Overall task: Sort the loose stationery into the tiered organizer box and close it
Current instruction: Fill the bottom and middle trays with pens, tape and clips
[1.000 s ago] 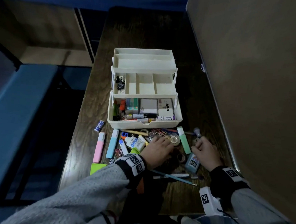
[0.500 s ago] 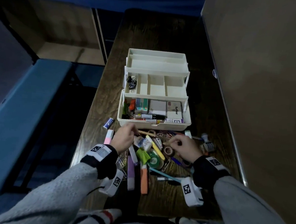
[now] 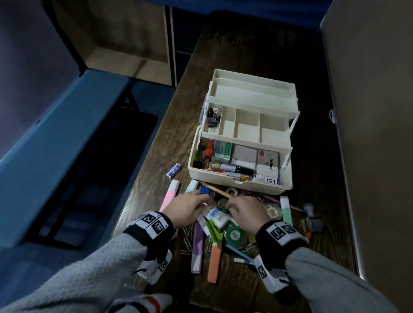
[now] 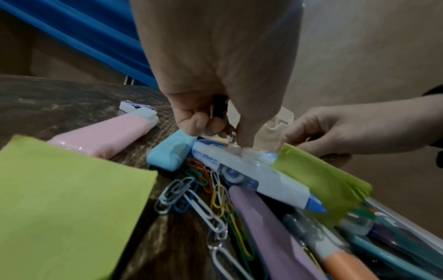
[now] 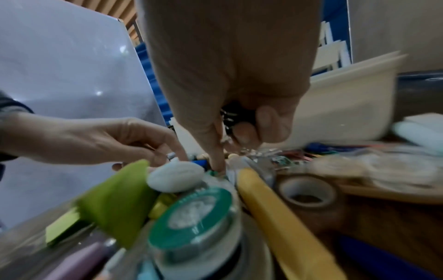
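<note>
Left hand (image 3: 189, 208) curls over small dark binder clips (image 4: 219, 109) picked from the pile just before the organizer box (image 3: 237, 183); the right hand (image 3: 245, 211) also grips clips while its forefinger probes. Light, stiff and springy, they likely handle best pinched by the wire loops.

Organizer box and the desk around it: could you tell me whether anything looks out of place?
Yes. A small blue-and-white eraser lies alone left of the organizer box, apart from the pile. The middle tray holds only binder clips.
</note>
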{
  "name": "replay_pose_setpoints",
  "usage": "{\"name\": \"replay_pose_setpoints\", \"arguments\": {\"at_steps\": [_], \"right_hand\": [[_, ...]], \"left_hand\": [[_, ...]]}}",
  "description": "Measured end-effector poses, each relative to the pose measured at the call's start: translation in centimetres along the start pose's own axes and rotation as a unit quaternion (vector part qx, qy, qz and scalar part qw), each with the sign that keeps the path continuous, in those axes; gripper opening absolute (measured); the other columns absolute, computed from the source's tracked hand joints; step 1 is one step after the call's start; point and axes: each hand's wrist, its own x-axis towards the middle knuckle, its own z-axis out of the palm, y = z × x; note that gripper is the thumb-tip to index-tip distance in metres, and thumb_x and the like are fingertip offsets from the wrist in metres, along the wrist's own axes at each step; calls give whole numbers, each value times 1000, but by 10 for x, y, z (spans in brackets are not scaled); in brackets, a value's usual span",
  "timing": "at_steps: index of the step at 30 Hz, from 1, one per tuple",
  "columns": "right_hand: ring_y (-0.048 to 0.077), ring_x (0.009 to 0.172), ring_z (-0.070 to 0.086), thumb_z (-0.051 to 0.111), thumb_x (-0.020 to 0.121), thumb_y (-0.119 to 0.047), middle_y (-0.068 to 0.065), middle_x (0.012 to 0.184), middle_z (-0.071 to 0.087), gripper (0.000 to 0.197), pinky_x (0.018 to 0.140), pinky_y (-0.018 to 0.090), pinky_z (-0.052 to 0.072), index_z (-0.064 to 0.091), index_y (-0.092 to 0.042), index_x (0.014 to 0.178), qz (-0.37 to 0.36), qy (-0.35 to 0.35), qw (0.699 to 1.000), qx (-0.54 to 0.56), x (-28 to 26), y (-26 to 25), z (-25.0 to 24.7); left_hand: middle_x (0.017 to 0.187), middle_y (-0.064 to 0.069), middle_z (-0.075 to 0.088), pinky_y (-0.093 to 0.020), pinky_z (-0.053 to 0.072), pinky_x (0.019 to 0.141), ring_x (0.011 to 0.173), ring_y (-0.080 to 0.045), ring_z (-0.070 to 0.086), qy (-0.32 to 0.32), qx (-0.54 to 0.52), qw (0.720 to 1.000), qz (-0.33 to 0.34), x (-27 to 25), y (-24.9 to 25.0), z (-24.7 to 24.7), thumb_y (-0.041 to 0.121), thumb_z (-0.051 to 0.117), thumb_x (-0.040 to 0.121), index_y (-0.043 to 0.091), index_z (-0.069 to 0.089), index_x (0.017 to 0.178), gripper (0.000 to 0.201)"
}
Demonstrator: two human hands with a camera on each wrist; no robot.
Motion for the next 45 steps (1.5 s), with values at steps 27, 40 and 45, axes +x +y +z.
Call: {"name": "replay_pose_setpoints", "arguments": {"at_steps": [27,40,45], "right_hand": [[32,81,59,40,100,-32,9,93,59,18,65,40,45,39,-14,96,-35,25,999,23,9,-5,-8],[24,80,52,55,95,-23,9,83,55,24,72,40,43,45,-9,79,31,178,965,188,-31,34,-6],[23,76,52,55,95,-29,8,80,57,25,66,36,40,46,-10,82,76,178,958,212,-29,34,-5]], "left_hand": [[105,-4,52,-36,45,68,90,-24,59,-31,116,992,-35,2,-3,-5,42,55,88,15,52,109,34],[102,-1,54,-30,42,62,87,-20,59,56,145,986,-56,-1,-34,-26,46,45,94,18,52,103,30],[103,-4,56,-31,37,58,85,-24,61,91,142,980,-105,-9,-36,-23,43,43,96,17,50,105,29]]}}
